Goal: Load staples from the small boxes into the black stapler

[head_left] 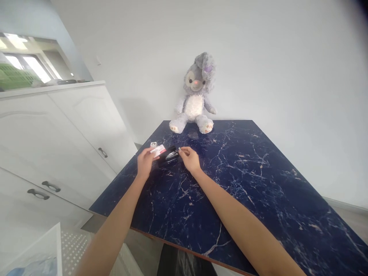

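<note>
Two items in grip, hands apart from each other. Left hand (144, 164) clamped on red-and-white packet (158, 151), at left end of black case (171, 148). Right hand (190, 158), fingertips pinched on small pale piece (179, 148), too small to identify, just beside right end of case. Case is between the hands, far half of blue marbled table (244, 184), left of middle; something shiny shows in it, details unclear. Small white box (153, 144) with dark print just beyond packet. Grey plush toy (195, 103) sits upright at far edge, facing camera, wall behind. White cabinets (71, 126) left; white basket (59, 245) lower left, partly in view.
</note>
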The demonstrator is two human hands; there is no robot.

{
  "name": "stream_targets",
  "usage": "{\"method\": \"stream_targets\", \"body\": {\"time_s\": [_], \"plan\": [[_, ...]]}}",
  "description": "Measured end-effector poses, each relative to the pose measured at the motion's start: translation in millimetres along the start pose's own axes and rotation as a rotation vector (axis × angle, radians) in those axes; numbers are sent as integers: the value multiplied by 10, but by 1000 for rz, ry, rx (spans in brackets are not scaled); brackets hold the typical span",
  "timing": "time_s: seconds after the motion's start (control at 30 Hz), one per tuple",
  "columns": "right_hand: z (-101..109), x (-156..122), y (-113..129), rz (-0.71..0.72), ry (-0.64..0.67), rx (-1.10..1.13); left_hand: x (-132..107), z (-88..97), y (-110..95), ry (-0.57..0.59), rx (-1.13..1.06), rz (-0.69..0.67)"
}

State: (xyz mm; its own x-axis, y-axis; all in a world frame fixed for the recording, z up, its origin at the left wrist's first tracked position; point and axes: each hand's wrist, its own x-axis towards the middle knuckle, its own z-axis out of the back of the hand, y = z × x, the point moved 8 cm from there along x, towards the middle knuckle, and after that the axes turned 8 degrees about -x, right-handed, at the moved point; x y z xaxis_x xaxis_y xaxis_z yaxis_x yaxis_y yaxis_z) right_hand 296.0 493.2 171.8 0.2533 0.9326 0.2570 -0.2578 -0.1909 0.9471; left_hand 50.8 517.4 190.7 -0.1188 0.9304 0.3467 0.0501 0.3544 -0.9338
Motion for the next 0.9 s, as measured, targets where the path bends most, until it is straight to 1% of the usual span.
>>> {"method": "stream_targets", "body": {"time_s": [0.03,0.07,0.13,0.2,0.23,0.3,0.33,0.37,0.4,0.47,0.5,0.53,0.6,0.67,0.73,0.9], "plan": [[23,5,-13,-14,-23,-32,21,109,-30,-88,136,-44],[33,4,-4,-6,-30,-78,36,189,-49,-145,306,-69],[35,-11,58,63,-30,-186,60,262,-58,-175,623,-75],[47,-32,113,128,-44,-257,60,255,-89,-161,825,-111],[58,-37,115,137,-54,-271,47,239,-135,-169,889,-156],[69,-22,65,103,-49,-276,-5,183,-262,-198,989,-285],[66,-4,24,73,-36,-280,-35,130,-316,-179,1017,-354],[56,19,-12,50,-19,-297,-59,67,-346,-129,1021,-412],[42,48,-39,38,-2,-323,-77,1,-347,-51,1003,-446],[7,124,-58,52,26,-383,-97,-114,-282,126,975,-451],[-21,170,-47,82,44,-419,-99,-143,-237,189,973,-431],[-62,217,-25,130,75,-456,-95,-151,-198,220,977,-408],[-163,300,19,242,166,-513,-82,-130,-161,225,990,-386],[-245,360,33,329,255,-541,-81,-114,-164,221,1017,-400],[-267,406,5,349,295,-525,-87,-117,-175,236,1057,-420],[-240,427,-58,337,290,-496,-103,-143,-161,308,1103,-448]]}}
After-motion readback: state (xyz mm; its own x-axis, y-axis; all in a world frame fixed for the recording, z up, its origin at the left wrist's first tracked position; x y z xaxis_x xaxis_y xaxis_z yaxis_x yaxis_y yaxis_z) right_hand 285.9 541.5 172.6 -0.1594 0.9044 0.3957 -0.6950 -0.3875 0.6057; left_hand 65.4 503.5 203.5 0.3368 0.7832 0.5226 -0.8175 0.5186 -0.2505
